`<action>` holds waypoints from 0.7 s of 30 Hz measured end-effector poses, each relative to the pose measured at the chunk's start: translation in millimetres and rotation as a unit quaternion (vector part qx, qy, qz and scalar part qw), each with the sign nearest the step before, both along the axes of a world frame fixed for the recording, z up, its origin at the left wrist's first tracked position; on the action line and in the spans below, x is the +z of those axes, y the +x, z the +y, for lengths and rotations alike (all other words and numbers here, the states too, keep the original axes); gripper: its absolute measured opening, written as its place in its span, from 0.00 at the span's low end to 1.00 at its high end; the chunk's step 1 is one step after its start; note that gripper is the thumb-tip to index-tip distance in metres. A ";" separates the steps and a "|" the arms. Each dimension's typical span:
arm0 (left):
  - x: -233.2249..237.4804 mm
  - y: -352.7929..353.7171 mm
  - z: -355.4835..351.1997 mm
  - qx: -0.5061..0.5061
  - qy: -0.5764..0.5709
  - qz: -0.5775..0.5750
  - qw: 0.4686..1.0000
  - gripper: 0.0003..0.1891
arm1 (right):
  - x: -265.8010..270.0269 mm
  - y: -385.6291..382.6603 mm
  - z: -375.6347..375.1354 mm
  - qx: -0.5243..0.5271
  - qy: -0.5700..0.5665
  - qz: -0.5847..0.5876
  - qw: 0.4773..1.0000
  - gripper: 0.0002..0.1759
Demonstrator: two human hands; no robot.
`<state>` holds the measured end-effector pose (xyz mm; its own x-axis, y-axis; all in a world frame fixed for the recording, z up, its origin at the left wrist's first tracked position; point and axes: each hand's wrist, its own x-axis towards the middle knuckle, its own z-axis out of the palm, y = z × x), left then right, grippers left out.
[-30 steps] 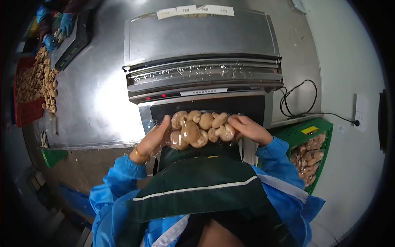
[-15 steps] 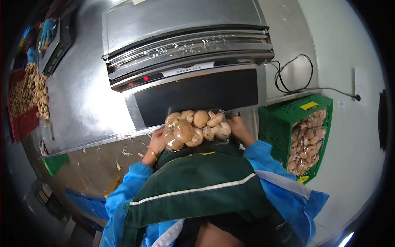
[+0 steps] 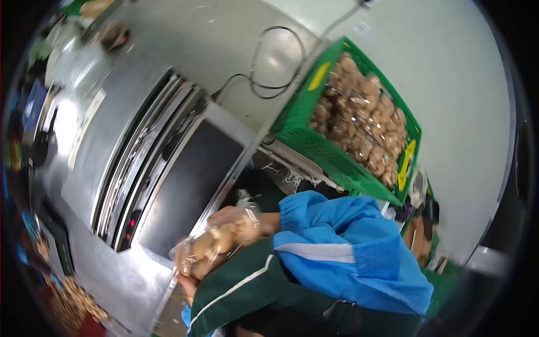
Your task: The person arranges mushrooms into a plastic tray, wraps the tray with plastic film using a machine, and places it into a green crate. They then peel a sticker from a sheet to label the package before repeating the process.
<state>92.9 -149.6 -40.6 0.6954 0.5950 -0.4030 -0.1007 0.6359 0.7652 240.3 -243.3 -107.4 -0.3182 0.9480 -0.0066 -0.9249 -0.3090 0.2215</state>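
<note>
A clear plastic-wrapped pack of brown mushrooms (image 3: 216,244) is held in front of the green apron, near the metal table's edge. My left hand (image 3: 187,285) grips the pack's lower left end, its fingers mostly hidden. Around the far right end is my right hand (image 3: 268,222), partly behind the shiny film, with some fingers along the pack's upper side. To the right stands a green crate (image 3: 320,149) holding several wrapped mushroom packs (image 3: 365,118).
The wrapping machine (image 3: 151,157) with its black plate (image 3: 193,180) lies to the left. A black cable (image 3: 252,78) loops on the table above. Loose mushrooms (image 3: 76,303) and a scale (image 3: 56,241) are at the far lower left.
The view has turned right toward the green crate, which now appears larger and nearer the centre. Both hands still hold the pack, which now slants, and the machine appears farther left.
</note>
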 end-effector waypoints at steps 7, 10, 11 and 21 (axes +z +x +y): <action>38.1 66.4 -12.6 -0.016 0.042 -0.052 0.998 0.20 | 88.5 79.1 -25.9 -0.292 0.011 -0.109 0.950 0.44; 20.2 107.1 -17.3 -0.066 -0.049 -0.008 0.997 0.21 | 75.4 96.6 -53.2 -0.425 0.003 -0.309 0.851 0.39; 13.1 122.0 -24.5 -0.085 -0.085 0.014 0.993 0.21 | 84.3 101.7 -66.3 -0.435 -0.039 -0.428 0.791 0.38; 16.2 247.9 -86.4 -0.512 0.068 0.012 0.856 0.21 | 76.7 248.8 -437.4 -0.537 -0.651 -0.526 0.111 0.32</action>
